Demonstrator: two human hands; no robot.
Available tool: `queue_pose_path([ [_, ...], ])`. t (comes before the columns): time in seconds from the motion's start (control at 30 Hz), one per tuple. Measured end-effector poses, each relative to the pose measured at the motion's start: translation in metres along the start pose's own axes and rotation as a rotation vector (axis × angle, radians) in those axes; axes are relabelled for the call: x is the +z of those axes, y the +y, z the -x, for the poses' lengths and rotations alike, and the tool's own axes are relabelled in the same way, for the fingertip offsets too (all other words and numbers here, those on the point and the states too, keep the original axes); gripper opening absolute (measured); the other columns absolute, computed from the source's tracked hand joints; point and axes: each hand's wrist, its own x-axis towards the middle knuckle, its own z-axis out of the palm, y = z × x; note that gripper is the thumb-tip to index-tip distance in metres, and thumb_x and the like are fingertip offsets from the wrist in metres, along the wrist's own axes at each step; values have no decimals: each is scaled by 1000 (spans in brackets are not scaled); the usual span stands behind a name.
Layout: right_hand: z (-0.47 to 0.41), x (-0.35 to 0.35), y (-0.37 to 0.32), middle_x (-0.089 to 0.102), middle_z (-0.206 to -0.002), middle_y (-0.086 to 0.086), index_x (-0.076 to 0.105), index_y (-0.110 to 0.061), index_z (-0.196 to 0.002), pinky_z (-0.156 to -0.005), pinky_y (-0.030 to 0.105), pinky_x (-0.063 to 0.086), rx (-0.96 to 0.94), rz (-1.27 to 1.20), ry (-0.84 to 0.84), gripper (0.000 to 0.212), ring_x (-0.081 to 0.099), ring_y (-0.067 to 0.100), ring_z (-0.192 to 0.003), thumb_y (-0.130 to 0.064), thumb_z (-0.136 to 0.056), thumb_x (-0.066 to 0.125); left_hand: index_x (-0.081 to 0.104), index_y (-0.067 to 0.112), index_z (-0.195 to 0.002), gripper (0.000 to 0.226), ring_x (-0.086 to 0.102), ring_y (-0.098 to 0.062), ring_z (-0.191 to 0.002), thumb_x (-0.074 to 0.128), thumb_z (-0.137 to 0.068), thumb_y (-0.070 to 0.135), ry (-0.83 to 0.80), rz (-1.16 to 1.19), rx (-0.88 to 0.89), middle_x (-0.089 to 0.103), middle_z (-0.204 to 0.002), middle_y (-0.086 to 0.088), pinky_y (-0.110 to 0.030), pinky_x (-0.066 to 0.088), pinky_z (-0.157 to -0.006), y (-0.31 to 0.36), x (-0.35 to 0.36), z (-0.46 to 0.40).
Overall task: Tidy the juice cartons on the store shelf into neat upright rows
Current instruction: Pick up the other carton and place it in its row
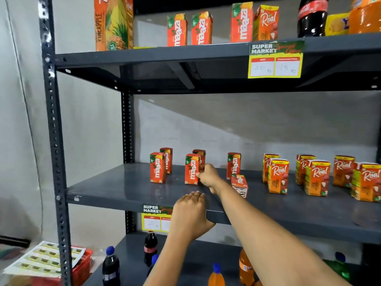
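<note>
Most cartons stand in neat rows, the right hand [208, 176] holds a Maaza carton [192, 169], and one tipped carton [239, 185] at its 3 o'clock still waits, while the left hand [190, 215] rests flat on the shelf [123, 188], holding nothing.

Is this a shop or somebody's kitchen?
Most likely a shop. Price tags reading "Super Market" hang on the metal shelf, and juice cartons and soda bottles stand on it in rows.
</note>
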Motion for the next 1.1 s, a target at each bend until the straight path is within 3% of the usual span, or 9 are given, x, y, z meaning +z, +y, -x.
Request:
queue_pose_path([
  [0.23, 32, -32, -22, 51, -132, 19, 49, -1, -127, -95, 37, 46, -199, 482, 204, 45, 55, 32, -117, -21, -88, 61, 67, 9, -98, 54, 66, -24, -92, 67, -60, 47, 48, 17, 15, 71, -100, -8, -34, 52, -81, -3, 4, 0],
  [0.3, 45, -65, -24, 53, -128, 15, 54, -6, -122, -90, 38, 47, -98, 710, 291, 51, 55, 31, -114, -39, -84, 62, 58, 11, -116, 65, 57, -21, -111, 62, -65, 51, 1, -22, -10, 63, -120, -6, -34, 44, -95, -2, 7, -1],
  [0.37, 52, -99, -19, 61, -120, 11, 57, -13, -119, -89, 36, 48, 143, 859, 159, 61, 58, 29, -109, -53, -74, 67, 42, 10, -133, 82, 38, -21, -130, 57, -68, 58, -94, -68, -24, 46, -141, -8, -39, 28, -109, 2, 12, -8],
  [0.47, 53, -126, -11, 59, -127, 12, 51, -12, -128, -95, 39, 49, 363, 556, -124, 74, 57, 28, -114, -47, -68, 77, 22, 11, -144, 94, 13, -20, -141, 58, -72, 60, -273, -74, 52, 23, -154, -7, -46, 8, -115, 17, 12, -25],
  [0.6, 43, -130, -9, 56, -129, 10, 53, -10, -128, -85, 28, 50, 507, 370, -255, 74, 55, 21, -113, -40, -67, 82, 24, 17, -144, 91, 26, -19, -137, 63, -71, 56, -244, -25, 56, 27, -153, -3, -40, 20, -112, 26, 17, -30],
  [0.73, 38, -124, -2, 62, -104, 5, 58, -13, -105, -57, 20, 48, 569, 244, -228, 58, 58, 13, -84, -36, -61, 87, 34, 19, -140, 85, 37, -18, -131, 61, -68, 56, -118, -32, 44, 36, -149, -1, -35, 30, -107, 25, 21, -22],
  [0.87, 38, -132, 8, 66, -89, 6, 59, -13, -93, -57, 26, 55, 549, -3, -171, 47, 63, 14, -75, -48, -69, 78, 38, 20, -138, 83, 40, -18, -129, 62, -67, 57, -78, -2, 42, 39, -147, 0, -34, 33, -106, 26, 21, -21],
  [1.03, 48, -139, 20, 68, -83, 10, 57, -7, -100, -50, 28, 58, 529, -265, -166, 26, 68, 18, -71, -24, -83, 69, 38, 21, -138, 83, 39, -17, -130, 61, -67, 57, -63, 2, 39, 40, -146, 1, -34, 33, -105, 25, 22, -20],
  [1.1, 52, -137, 25, 69, -94, 13, 58, -6, -102, -60, 34, 61, 466, -417, -159, 27, 70, 24, -80, -18, -81, 71, 38, 21, -138, 83, 40, -17, -129, 62, -67, 57, -59, 2, 37, 41, -146, 1, -34, 34, -105, 25, 22, -21],
])
